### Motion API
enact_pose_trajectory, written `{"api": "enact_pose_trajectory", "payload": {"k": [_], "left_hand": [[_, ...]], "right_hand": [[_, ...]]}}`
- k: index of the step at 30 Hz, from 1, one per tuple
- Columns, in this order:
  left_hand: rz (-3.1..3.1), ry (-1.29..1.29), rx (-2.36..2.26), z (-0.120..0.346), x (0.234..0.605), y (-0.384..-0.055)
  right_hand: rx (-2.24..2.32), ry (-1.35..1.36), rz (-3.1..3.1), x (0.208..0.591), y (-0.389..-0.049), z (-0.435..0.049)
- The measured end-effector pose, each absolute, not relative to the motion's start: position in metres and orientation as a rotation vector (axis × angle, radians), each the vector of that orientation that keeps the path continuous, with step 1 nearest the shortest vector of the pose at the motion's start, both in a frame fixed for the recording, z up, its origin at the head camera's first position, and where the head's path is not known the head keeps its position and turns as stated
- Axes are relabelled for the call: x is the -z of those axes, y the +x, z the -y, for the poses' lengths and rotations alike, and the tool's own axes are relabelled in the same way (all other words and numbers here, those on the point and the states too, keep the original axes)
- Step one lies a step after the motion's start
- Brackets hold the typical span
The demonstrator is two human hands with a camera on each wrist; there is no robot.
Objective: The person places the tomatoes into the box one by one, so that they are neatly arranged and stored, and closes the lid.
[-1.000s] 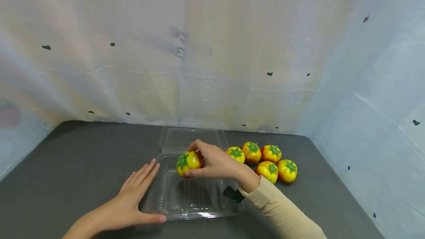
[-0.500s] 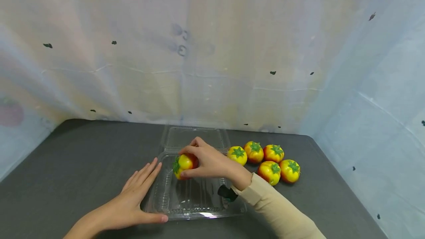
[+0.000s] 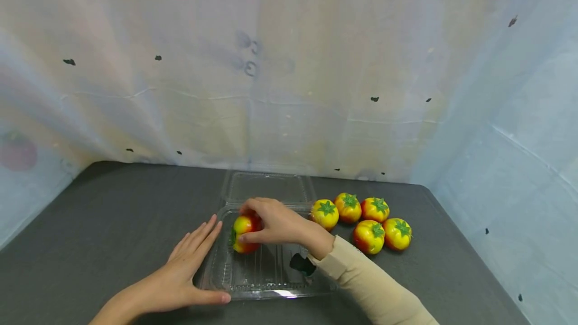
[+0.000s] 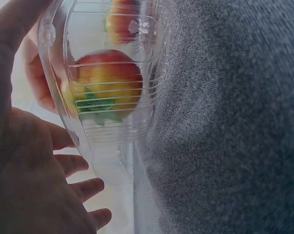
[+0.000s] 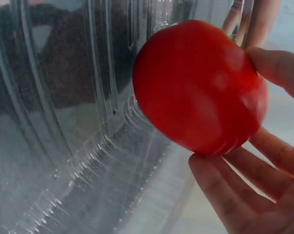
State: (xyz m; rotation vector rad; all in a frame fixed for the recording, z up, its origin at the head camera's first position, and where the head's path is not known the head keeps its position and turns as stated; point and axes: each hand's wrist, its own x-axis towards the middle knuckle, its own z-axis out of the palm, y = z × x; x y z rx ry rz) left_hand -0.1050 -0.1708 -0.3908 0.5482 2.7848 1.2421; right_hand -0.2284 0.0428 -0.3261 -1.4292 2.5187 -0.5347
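Observation:
My right hand (image 3: 284, 224) holds a red-and-yellow tomato (image 3: 247, 233) with green leaves between thumb and fingers. The tomato is tilted on its side in the left part of a clear plastic clamshell box (image 3: 275, 267), its leafy top facing left. In the right wrist view, fingers (image 5: 215, 190) and thumb grip the smooth red tomato (image 5: 200, 90) beside the ribbed wall. My left hand (image 3: 180, 270) lies at the box's left edge, fingers straight and spread, thumb at the near corner. Through the wall in the left wrist view the tomato (image 4: 110, 80) shows.
Several more tomatoes (image 3: 369, 236) stand in a cluster on the dark grey table (image 3: 113, 214), right of the box. The box's lid (image 3: 266, 188) lies folded open behind it. A pale plastic sheet (image 3: 289, 64) encloses the back and sides.
My right hand has carried the tomato left and lower into the box, turning it until its leafy top faces left. The left hand stays at the box's edge.

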Motion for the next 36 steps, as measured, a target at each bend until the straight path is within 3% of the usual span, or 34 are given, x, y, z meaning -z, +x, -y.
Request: {"api": "enact_pose_trajectory", "payload": {"k": [36], "left_hand": [[-2.795, 0.544, -1.228, 0.170, 0.391, -0.106]], "right_hand": [[0.577, -1.374, -2.571, 0.335, -0.225, -0.038]]}}
